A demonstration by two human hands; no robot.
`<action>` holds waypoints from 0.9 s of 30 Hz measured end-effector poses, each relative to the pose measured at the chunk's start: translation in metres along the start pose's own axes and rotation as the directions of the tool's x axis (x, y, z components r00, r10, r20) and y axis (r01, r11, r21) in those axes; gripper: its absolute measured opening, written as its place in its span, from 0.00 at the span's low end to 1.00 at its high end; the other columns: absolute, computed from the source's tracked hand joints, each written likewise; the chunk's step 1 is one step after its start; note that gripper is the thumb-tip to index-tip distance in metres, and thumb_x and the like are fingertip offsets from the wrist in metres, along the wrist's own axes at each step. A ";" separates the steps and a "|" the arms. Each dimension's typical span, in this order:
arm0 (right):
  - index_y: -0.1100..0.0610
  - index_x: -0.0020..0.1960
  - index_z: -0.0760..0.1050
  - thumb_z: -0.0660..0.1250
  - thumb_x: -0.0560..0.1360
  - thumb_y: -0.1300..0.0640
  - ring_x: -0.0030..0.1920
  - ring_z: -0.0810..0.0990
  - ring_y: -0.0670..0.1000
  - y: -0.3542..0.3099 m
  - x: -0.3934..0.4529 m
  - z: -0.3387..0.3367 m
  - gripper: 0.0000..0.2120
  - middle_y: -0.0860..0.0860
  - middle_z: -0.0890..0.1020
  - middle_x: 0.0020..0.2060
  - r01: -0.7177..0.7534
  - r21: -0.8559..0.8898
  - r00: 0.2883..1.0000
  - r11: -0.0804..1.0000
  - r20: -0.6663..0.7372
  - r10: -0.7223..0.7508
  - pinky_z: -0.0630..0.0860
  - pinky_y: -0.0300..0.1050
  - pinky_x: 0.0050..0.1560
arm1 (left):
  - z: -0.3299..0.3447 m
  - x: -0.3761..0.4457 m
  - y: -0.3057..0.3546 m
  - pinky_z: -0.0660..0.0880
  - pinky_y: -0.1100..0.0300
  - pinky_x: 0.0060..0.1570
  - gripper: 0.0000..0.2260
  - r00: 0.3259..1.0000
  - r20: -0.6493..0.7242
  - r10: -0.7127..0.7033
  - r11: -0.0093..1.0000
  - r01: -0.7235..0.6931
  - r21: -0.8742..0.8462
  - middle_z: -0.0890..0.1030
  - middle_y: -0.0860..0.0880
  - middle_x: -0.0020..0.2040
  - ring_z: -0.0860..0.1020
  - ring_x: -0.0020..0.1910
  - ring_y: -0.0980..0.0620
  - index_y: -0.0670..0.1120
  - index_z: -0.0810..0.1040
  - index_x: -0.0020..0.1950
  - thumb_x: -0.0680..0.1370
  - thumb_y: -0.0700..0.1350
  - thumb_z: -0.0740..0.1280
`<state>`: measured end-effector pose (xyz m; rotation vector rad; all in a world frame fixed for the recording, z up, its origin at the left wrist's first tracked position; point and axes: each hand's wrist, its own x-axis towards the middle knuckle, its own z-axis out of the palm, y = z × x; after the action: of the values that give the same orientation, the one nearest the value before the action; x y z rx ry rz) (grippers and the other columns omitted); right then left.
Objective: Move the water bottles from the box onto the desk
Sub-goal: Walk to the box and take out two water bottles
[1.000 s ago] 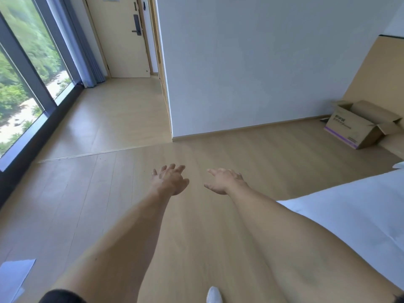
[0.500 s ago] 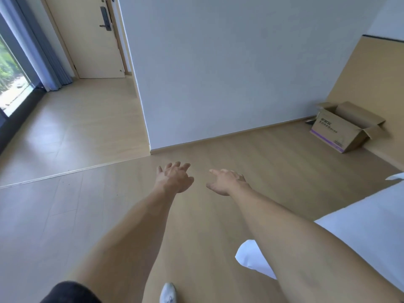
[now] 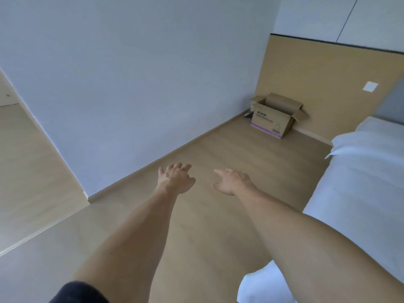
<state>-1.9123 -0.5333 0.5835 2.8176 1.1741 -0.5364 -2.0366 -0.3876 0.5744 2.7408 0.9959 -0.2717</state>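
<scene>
- Up at the right of centre, the cardboard box (image 3: 272, 121) sits on the wooden floor (image 3: 196, 226), tucked into the corner where the grey wall (image 3: 131, 73) meets the tan wall panel (image 3: 323, 84).
- Its four top flaps stand open; dark print and a purple stripe mark its near side. I cannot see inside it from here.
- My left hand (image 3: 176, 179) and my right hand (image 3: 231, 181) reach forward at mid-frame, fingers spread and loose, holding nothing, well apart from the box.
- Bare floor runs between my hands and the box.
- Along the right edge, the white bed (image 3: 360, 182) borders that strip; the wall's baseboard bounds it on the left.
</scene>
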 end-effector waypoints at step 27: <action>0.42 0.78 0.58 0.60 0.78 0.36 0.72 0.67 0.58 0.203 0.346 -0.112 0.31 0.54 0.68 0.73 -0.350 0.161 0.937 0.923 0.054 0.346 0.64 0.55 0.69 | -0.071 0.436 0.187 0.53 0.41 0.76 0.27 0.939 0.108 0.328 0.933 -0.340 0.120 0.60 0.51 0.80 0.57 0.79 0.48 0.58 0.56 0.81 0.82 0.58 0.55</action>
<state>-1.5114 -0.4233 0.5554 3.0499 0.6216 -0.6650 -1.5791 -0.2437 0.5616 2.9311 0.4903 -0.4093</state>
